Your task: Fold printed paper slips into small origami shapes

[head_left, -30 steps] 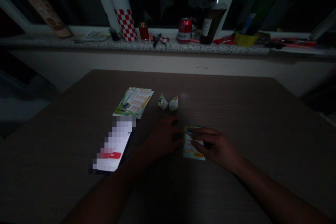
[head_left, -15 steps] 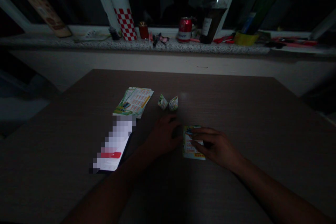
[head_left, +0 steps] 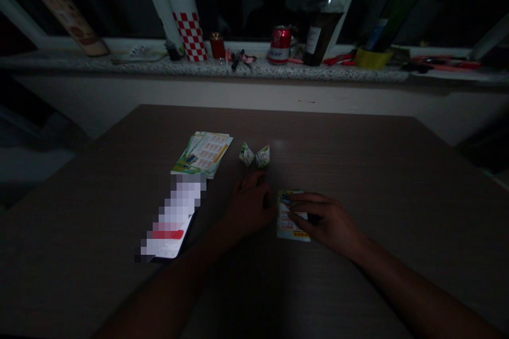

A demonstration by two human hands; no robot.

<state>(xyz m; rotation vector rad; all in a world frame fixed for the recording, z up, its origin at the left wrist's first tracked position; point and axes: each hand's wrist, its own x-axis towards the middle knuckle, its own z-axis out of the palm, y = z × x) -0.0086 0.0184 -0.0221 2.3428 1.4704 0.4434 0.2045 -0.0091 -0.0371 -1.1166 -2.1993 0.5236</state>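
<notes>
A small printed leaflet point(head_left: 293, 221), folded or cut narrow, lies flat on the table in front of me. My right hand point(head_left: 332, 222) rests on its right part, fingertips and thumb apart on the printed face. Just left of the leaflet is my left hand point(head_left: 252, 201), dark in shadow. Its fingers are bent but apart, and the thumb reaches the leaflet's left edge; whether it touches is hard to see. Beyond the left fingers stands a small folded paper piece point(head_left: 262, 156) with two pointed parts.
A stack of printed leaflets point(head_left: 204, 153) lies at the left, above a phone point(head_left: 169, 249) with a lit, blurred screen. On the windowsill point(head_left: 254, 71) behind the table stand a checkered bottle point(head_left: 190, 32), a red can point(head_left: 280, 45), a dark cup point(head_left: 318, 37) and a green bottle point(head_left: 403, 2).
My left hand has shifted slightly, its fingers moving a little lower and its thumb staying by the leaflet. The right hand and the leaflet hold almost still.
</notes>
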